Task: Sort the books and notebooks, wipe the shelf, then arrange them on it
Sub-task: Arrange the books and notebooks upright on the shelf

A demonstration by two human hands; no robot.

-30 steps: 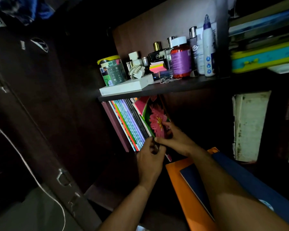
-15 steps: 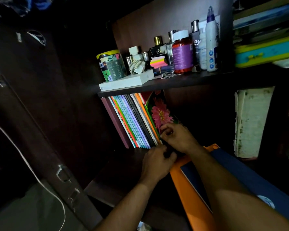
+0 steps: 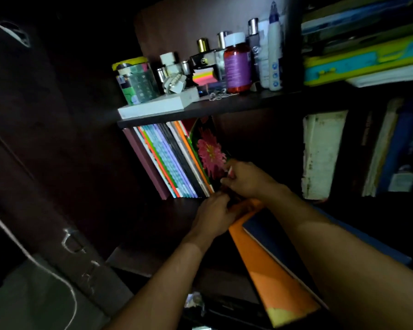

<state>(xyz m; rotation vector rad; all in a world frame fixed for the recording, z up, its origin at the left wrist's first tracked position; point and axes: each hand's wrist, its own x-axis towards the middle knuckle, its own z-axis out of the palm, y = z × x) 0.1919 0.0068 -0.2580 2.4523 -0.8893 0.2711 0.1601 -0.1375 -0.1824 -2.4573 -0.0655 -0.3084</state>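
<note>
A row of thin notebooks (image 3: 169,163) leans to the left inside the dark lower shelf (image 3: 167,210). The rightmost one has a pink flower cover (image 3: 209,148). My right hand (image 3: 248,179) pinches the flower notebook's lower right edge. My left hand (image 3: 215,213) has its fingers curled at the bottom of the same notebook, just below the right hand. An orange book (image 3: 267,265) with a dark blue book (image 3: 272,239) on top lies flat under my right forearm.
The upper shelf (image 3: 224,106) carries a white box (image 3: 157,106), a patterned tin (image 3: 136,79), perfume bottles, a red pill bottle (image 3: 237,63) and a white bottle. Stacked books (image 3: 367,51) fill the upper right. A worn white book (image 3: 322,153) stands at right. The cabinet door (image 3: 45,163) hangs open at left.
The flower notebook has been pushed upright against the row, closing the gap. Both hands have shifted right and lower along its bottom edge.
</note>
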